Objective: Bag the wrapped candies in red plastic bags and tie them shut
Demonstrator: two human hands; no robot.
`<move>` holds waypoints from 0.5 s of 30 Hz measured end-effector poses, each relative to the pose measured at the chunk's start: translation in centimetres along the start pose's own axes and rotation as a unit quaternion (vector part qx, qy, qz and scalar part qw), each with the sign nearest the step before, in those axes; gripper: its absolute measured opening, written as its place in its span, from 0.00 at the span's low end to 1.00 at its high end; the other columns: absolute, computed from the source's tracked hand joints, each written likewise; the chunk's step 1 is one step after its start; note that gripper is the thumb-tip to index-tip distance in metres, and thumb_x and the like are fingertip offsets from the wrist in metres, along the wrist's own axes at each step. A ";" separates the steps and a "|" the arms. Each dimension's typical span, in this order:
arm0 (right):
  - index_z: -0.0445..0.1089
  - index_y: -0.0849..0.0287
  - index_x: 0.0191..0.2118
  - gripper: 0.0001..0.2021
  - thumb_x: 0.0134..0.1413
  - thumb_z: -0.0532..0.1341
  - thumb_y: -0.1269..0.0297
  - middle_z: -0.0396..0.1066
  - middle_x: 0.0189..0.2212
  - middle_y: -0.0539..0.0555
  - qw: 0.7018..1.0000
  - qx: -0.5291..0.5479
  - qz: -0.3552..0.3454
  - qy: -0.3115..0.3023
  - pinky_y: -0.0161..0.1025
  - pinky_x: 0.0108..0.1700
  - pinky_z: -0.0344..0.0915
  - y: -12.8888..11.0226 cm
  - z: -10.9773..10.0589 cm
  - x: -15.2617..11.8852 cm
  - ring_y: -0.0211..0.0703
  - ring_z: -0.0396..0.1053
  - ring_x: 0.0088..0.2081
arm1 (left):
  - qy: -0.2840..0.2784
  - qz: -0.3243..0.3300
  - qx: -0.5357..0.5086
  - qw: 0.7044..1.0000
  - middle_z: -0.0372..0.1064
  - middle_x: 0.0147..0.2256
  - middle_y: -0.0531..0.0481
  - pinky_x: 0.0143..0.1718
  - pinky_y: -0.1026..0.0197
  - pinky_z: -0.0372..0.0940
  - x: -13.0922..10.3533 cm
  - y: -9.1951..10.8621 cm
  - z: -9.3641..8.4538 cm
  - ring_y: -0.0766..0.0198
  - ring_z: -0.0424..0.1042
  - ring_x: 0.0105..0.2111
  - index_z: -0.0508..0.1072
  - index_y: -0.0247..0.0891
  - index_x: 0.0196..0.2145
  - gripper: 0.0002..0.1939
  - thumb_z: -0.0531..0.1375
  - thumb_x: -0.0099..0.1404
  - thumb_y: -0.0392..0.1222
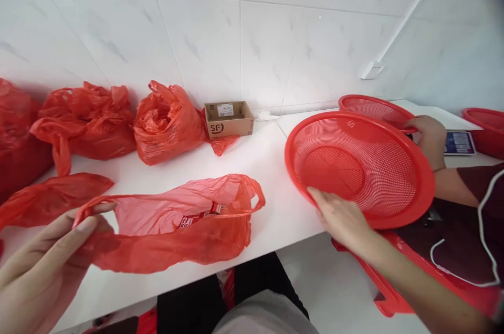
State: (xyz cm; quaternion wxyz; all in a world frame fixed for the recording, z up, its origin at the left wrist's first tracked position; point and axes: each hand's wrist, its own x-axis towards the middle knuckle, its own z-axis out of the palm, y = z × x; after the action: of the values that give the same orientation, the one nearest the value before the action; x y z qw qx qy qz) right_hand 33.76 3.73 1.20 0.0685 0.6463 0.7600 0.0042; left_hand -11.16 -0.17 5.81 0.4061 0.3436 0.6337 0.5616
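My left hand [59, 250] pinches one handle of a thin red plastic bag [177, 250] between thumb and fingers. The bag lies on its side on the table, its mouth pulled wide, and a few small red packets with white print [200, 217] show inside. At the other side, my right hand [340, 216] grips the near rim of a round red plastic colander [397, 166]. The colander is tilted towards me, partly over the table edge, and nothing shows inside it. Some fingers of this hand are hidden under the rim.
Full red bags [169, 124] line the wall by a small cardboard box [230, 119]. A co-worker's hand [427, 132] is at a second red colander [370, 105], near a scale [459, 143]. A red stool [389, 300] stands below the white table [271, 218].
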 end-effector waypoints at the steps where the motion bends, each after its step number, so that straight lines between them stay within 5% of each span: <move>1: 0.60 0.54 0.62 0.27 0.59 0.45 0.74 0.74 0.44 0.62 1.000 0.011 -0.020 0.015 0.50 0.33 0.69 -0.9 0.7 -0.6 0.58 0.74 0.41 | 0.004 0.000 0.003 1.000 0.71 0.28 0.58 0.27 0.75 0.69 0.2 -0.1 0.3 0.66 0.65 0.30 0.78 0.50 0.31 0.07 0.66 0.55 0.51; 7: 0.61 0.57 0.62 0.25 0.61 0.44 0.74 0.75 0.42 0.61 0.997 0.044 -0.007 0.069 0.51 0.33 0.68 -0.4 -0.9 1.5 0.56 0.74 0.37 | -0.028 0.007 0.005 1.000 0.69 0.26 0.57 0.26 0.74 0.68 -0.2 0.6 2.4 0.68 0.65 0.27 0.78 0.49 0.33 0.10 0.68 0.53 0.52; 12: 0.58 0.59 0.63 0.24 0.64 0.53 0.58 0.63 0.59 0.64 0.954 0.170 -0.086 0.230 0.56 0.55 0.61 -2.6 -3.4 4.9 0.58 0.62 0.58 | -0.034 0.047 0.009 0.998 0.70 0.28 0.56 0.27 0.75 0.65 -0.7 1.7 2.9 0.69 0.65 0.28 0.78 0.45 0.35 0.18 0.72 0.47 0.53; 15: 0.52 0.55 0.65 0.29 0.63 0.54 0.50 0.69 0.52 0.62 0.922 0.336 -0.160 0.109 0.49 0.50 0.66 -6.4 -5.0 5.0 0.51 0.70 0.51 | -0.034 0.065 0.027 0.997 0.71 0.29 0.55 0.27 0.73 0.65 -0.9 2.3 2.9 0.68 0.66 0.29 0.78 0.44 0.35 0.20 0.71 0.47 0.55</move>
State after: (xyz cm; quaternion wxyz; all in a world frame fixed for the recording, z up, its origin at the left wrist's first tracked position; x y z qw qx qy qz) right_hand 26.13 7.95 5.08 -0.2368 0.4963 0.8128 -0.1920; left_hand -8.21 0.64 8.08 0.3809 0.4137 0.6109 0.5573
